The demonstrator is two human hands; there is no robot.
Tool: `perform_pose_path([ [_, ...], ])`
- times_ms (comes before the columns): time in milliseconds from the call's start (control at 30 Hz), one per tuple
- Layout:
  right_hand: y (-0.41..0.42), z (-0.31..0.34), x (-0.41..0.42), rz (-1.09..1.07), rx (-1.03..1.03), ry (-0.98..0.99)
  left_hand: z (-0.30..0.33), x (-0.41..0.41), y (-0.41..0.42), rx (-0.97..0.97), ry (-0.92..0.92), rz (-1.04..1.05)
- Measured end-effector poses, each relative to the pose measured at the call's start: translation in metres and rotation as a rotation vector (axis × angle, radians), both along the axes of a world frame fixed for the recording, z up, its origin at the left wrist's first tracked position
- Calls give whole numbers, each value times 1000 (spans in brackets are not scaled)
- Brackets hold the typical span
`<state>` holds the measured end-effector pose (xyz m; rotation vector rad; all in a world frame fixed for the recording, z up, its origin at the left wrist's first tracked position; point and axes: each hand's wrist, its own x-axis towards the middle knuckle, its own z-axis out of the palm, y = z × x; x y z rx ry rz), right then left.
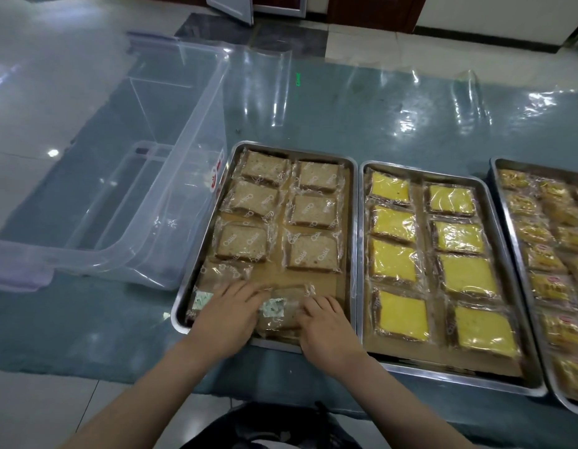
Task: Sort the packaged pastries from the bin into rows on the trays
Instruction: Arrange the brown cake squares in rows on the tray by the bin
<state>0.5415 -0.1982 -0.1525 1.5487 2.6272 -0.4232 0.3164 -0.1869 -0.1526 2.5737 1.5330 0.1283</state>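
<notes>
Two bare hands press flat on wrapped brown pastries in the near row of the left tray (354,222): the left hand (229,314) covers one packet (202,299), the right hand (326,325) rests on another (281,311), fingers spread, neither grip closed. Beside it on the table (346,118) sit a tray of yellow pastries (488,202) and a clear bin (171,176).

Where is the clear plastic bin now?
In the head view, the clear plastic bin stands at the left on the table, directly beside the tray of brown pastries.
</notes>
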Motion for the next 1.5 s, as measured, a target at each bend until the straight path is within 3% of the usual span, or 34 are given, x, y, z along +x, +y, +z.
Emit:
perform_pose_path([
  [267,1,7,24,-9,-294,105,-10,24,-22,-212,51,-14],
  [600,-3,11,42,74,-273,9,-14,27,-31,-114,1,-88],
  [933,-2,3,46,-13,-240,188,0,30,-16,-266,-97,-24],
  [1300,-6,2,37,-114,-66,248,6,43,-11,-240,-120,85],
  [1500,-5,18,42,-133,-299,296,15,38,-4,-277,-75,106],
])
